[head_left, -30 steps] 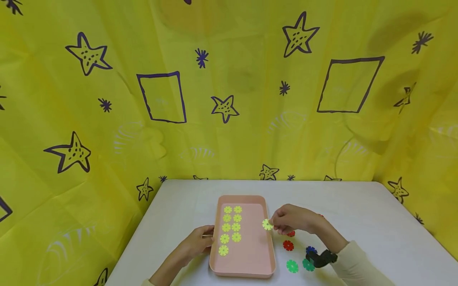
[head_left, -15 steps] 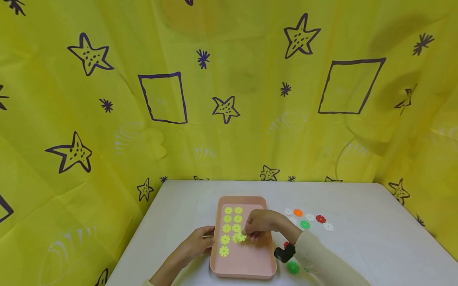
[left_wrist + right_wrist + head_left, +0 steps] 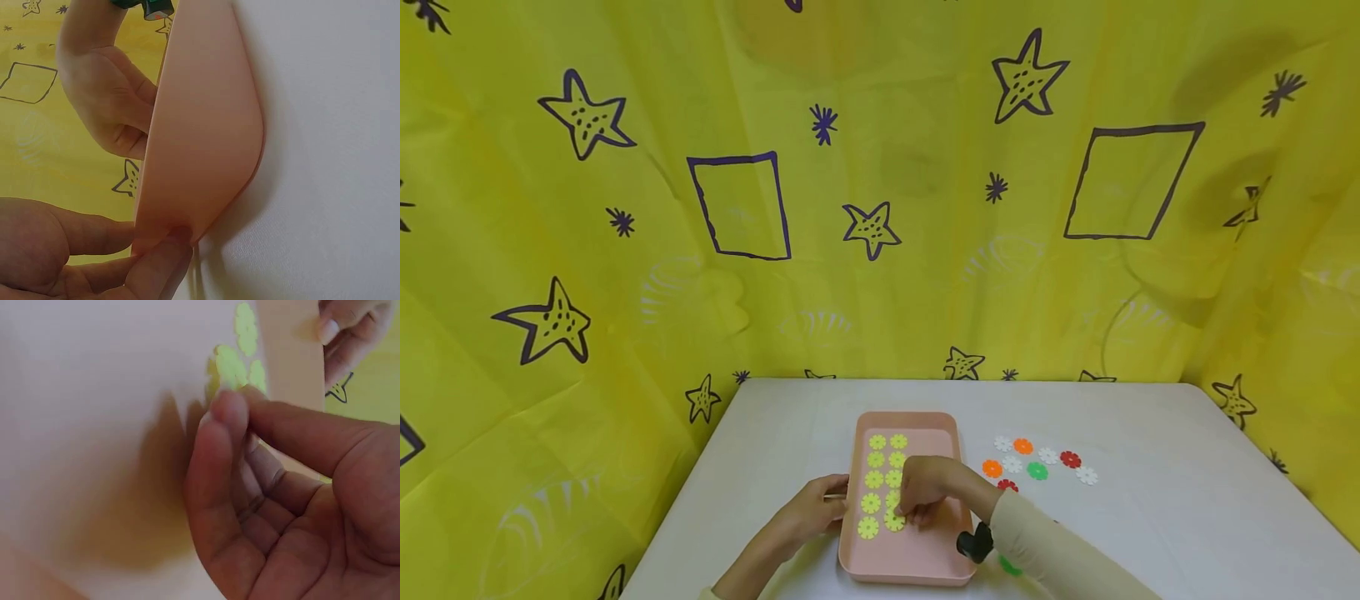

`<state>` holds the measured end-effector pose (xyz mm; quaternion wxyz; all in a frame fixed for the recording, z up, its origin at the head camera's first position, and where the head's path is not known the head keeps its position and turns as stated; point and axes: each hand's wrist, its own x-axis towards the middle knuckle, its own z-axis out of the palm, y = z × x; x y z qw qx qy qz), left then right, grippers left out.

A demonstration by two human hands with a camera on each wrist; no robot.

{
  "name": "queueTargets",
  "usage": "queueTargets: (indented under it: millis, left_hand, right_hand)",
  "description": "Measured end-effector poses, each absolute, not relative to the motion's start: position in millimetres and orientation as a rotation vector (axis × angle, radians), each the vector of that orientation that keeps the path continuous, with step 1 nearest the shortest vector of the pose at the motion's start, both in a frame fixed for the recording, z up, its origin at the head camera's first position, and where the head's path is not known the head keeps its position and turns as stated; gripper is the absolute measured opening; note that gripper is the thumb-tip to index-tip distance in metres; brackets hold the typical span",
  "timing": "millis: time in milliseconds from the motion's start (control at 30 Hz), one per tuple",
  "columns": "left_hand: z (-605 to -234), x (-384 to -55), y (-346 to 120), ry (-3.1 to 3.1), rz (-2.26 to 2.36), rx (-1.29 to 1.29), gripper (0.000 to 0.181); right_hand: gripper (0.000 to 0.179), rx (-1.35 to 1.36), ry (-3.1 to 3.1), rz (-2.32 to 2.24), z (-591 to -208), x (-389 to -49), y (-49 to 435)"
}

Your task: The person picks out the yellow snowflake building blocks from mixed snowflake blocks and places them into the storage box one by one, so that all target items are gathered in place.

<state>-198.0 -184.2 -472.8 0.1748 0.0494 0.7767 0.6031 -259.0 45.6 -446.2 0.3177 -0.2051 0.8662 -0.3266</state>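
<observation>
A pink tray point(image 3: 934, 557) lies on the white table, with yellow flower-shaped discs point(image 3: 877, 460) in two columns on its left side. My left hand point(image 3: 817, 505) grips the tray's left wall, thumb at the rim and fingers against the outer side point(image 3: 181, 212) in the left wrist view. Inside the tray, my right hand point(image 3: 931, 485) pinches a yellow flower-shaped disc point(image 3: 230, 366) between thumb and fingertips. This disc is tilted up in the right wrist view, low in the second column, and the fingers hide part of the column.
On the table point(image 3: 1150, 517) right of the tray lie loose flower-shaped discs: white point(image 3: 1087, 475), orange point(image 3: 1022, 447), red point(image 3: 1071, 459) and green point(image 3: 1037, 471). The right forearm point(image 3: 1052, 542) covers some of them. A yellow patterned curtain point(image 3: 880, 317) stands behind the table.
My right hand has carried the yellow disc from over the tray's right rim leftward and down to the lower end of the second column. The left hand has stayed on the tray.
</observation>
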Motion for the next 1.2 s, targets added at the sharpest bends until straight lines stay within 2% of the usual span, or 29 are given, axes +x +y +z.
queueTargets:
  millis: [900, 1200]
  left_hand:
    - [-473, -200, -184, 2.21, 1.703, 0.128, 0.054]
    - [-473, -199, -184, 2.213, 1.702, 0.129, 0.056]
  right_hand:
    - [0.03, -0.464, 2.486, -0.71, -445, -249, 39]
    - [0.032, -0.583, 2.556, -0.765, -426, -255, 60]
